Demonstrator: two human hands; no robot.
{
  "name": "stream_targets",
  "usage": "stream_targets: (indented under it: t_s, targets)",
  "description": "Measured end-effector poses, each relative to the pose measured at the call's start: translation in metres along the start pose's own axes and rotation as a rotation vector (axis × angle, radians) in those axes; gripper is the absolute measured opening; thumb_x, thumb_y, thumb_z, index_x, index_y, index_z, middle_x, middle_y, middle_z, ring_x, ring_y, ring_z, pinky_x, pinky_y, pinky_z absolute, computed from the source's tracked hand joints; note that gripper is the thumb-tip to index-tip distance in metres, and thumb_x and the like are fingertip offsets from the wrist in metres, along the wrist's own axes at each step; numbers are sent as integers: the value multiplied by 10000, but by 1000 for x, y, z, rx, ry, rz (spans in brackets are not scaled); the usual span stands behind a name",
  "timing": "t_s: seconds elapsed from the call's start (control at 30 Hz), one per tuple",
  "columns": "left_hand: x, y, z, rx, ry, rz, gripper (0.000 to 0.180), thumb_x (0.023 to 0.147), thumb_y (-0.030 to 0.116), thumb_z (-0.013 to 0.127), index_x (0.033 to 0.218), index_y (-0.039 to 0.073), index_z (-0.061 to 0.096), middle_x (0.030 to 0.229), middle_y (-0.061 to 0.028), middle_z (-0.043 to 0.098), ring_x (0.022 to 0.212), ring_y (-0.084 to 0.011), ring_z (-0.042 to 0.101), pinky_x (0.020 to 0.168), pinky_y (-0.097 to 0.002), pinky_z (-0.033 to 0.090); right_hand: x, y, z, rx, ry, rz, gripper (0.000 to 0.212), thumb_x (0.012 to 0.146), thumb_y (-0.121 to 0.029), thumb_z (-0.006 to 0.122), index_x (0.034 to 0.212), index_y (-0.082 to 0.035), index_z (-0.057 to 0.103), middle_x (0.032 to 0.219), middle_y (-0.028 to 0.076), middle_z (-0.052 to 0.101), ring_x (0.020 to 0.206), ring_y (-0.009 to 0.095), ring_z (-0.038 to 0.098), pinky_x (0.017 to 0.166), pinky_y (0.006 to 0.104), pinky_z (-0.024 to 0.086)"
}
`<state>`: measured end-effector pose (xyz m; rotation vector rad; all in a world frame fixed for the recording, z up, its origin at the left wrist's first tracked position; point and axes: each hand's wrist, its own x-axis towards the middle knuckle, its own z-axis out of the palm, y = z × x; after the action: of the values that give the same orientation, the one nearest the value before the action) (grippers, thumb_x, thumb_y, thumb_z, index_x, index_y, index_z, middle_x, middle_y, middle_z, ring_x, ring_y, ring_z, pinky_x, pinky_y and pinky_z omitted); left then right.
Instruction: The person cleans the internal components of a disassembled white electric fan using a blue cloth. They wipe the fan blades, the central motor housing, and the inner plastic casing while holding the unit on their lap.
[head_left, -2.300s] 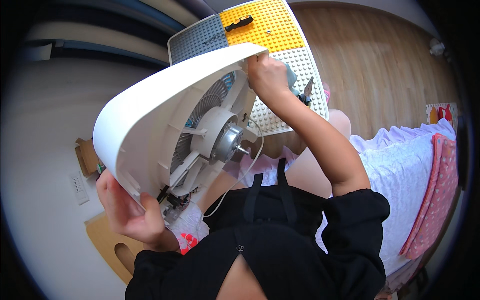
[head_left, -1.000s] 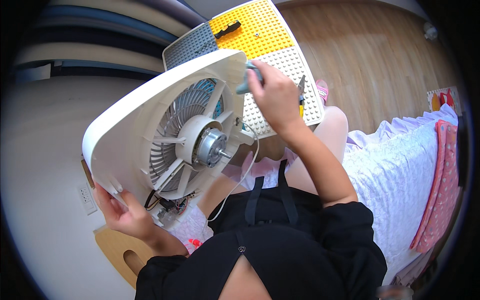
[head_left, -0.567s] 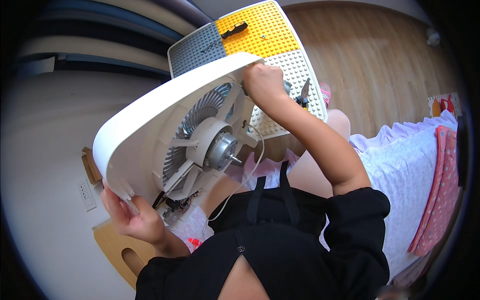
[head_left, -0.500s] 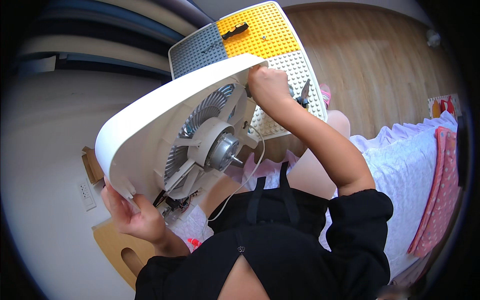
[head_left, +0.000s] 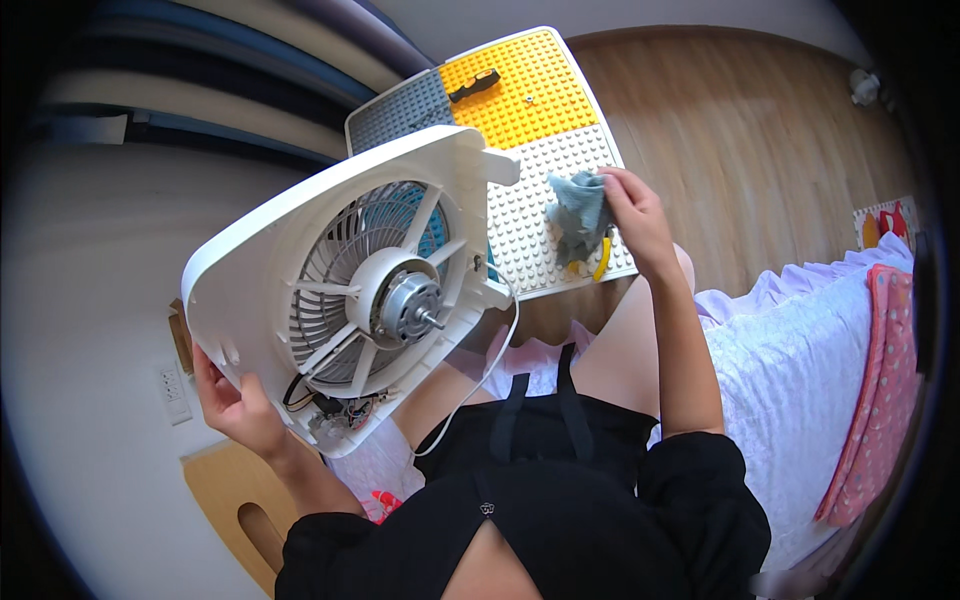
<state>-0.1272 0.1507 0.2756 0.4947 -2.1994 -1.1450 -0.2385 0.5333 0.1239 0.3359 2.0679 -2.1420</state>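
Currently, my left hand grips the fan by its lower-left rim, its long axis slanting up rightward; my right hand, farther off, pinches a cloth over the worktop, right of the fan and apart from it.

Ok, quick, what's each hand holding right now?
Left hand: closed, gripping the edge of the white fan housing.
Right hand: closed, pinching a crumpled grey-blue cloth, away from the housing.
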Motion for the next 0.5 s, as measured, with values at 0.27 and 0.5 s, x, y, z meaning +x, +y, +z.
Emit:
stream_targets:
  t_s: [0.27, 0.5]
  targets:
    - [6, -13, -8, -56, -66, 8, 660, 703, -79, 428, 1357, -32, 344, 1246, -137, 493, 1162, -235, 475, 999, -339, 350, -23, 6, 12, 542, 18, 282, 399, 857, -150, 639, 1176, 30, 482, 1043, 94, 601, 935, 126, 587, 808, 249, 482]
    - [10, -17, -15, -215, -71, -274, 387, 837, 105, 543, 1204, -2, 482, 1077, -90, 558, 966, -183, 546, 848, -306, 431, -36, 38, 43, 616, 22, 348, 371, 883, -119, 595, 1203, 24, 471, 1073, 87, 591, 974, 128, 574, 836, 271, 477]
